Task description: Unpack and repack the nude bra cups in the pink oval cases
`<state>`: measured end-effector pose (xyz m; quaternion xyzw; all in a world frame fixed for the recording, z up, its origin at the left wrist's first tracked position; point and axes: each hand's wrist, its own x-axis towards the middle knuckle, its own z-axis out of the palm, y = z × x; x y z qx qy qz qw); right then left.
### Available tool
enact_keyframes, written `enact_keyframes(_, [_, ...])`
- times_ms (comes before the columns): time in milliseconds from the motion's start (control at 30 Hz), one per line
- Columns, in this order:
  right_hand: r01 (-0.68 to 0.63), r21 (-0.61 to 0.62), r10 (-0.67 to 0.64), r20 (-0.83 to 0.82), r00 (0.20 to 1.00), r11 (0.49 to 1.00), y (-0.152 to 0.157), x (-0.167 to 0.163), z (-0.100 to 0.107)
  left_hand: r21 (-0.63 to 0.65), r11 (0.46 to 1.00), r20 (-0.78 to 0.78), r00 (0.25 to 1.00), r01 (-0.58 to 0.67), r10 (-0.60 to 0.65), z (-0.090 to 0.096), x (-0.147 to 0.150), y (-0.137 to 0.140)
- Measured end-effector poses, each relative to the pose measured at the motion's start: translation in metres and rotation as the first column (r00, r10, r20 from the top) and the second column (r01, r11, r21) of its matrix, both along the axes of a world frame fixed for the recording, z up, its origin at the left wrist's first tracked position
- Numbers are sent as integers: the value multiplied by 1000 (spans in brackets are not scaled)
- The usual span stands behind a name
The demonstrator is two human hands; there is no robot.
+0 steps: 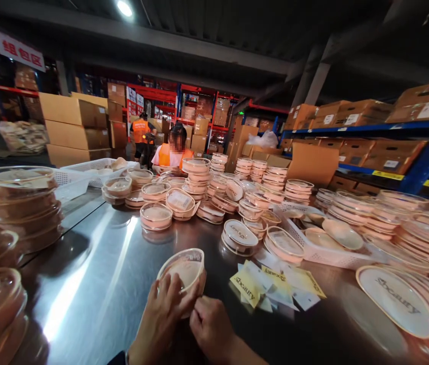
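Note:
A round pink case with a transparent lid (183, 266) is tilted up above the metal table in front of me. My left hand (163, 309) grips it, fingers spread over the lid and near side. My right hand (212, 322) is closed against the case's lower right edge; its fingertips are hidden, so I cannot tell what they pinch. To the right lie several yellow and white "sbeauty" cards (275, 284), loosely overlapping. Just behind them sits a pair of similar lidded cases, the top one a white-faced case (240, 233) with printing.
Stacked cases (28, 208) rise at the left, with more stacks (397, 304) at the right. White plastic baskets (336, 258) hold loose pink pieces. Across the steel table (96, 284) sits a person in an orange vest (171, 154); another stands behind. Cartons and shelving surround the area.

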<state>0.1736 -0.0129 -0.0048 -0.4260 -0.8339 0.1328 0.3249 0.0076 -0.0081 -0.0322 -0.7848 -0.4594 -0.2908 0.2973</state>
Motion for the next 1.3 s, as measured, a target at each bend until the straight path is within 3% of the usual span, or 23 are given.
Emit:
enact_keyframes(100, [-68,-116,47,-179,983,991,3,8,15,79,991,35,993,111,-114,10,-5,2])
enact_keyframes(233, [-66,-373,-102,-413,905,925,16,21,31,111,935,-50,941,338,-335,28,-18,10])
enact_keyframes(333, [-44,-458,-177,-428,886,888,22,23,29,118,918,-43,925,379,-376,36,-21,10])
enact_keyframes(400, [32,-375,-179,-363,915,927,22,21,26,133,931,-43,940,340,-338,36,-18,8])
enact_keyframes(500, [154,-110,-172,-179,969,982,15,16,21,134,959,-19,968,249,-248,28,-8,5])
enact_keyframes(600, [115,81,-110,-63,992,990,1,8,17,81,972,89,970,221,-228,13,0,5])
enact_keyframes(667, [45,100,-39,-65,997,994,-6,5,18,47,974,144,963,223,-228,5,3,4])
enact_keyframes(767, [12,-84,-33,-254,967,996,-4,10,25,100,970,145,961,221,-234,10,-3,0])
enact_keyframes(833, [-40,-254,-82,-453,888,966,5,20,32,169,934,98,938,315,-334,21,-12,-1])
enact_keyframes(933, [-243,-432,-152,-699,698,868,22,34,35,222,862,166,853,456,-494,36,-30,6])
enact_keyframes(1000, [-351,-497,-207,-763,612,794,32,38,32,171,868,273,824,467,-497,40,-39,15])
enact_keyframes(1067, [-341,-540,-239,-738,631,770,38,38,29,88,883,282,839,460,-465,39,-42,24])
enact_keyframes(1100, [-282,-544,-234,-693,682,790,39,37,28,53,895,247,863,443,-442,37,-41,26])
enact_keyframes(1167, [-62,-461,-213,-520,827,885,35,33,27,10,927,159,915,374,-371,34,-36,27])
enact_keyframes(1200, [67,-355,-220,-411,885,932,30,30,28,-1,942,121,935,335,-333,32,-33,26])
enact_keyframes(1267, [236,-87,-250,-232,940,968,15,23,29,14,962,85,958,274,-274,28,-25,20])
enact_keyframes(1300, [257,29,-247,-189,950,966,6,20,30,34,965,88,961,261,-263,28,-22,17])
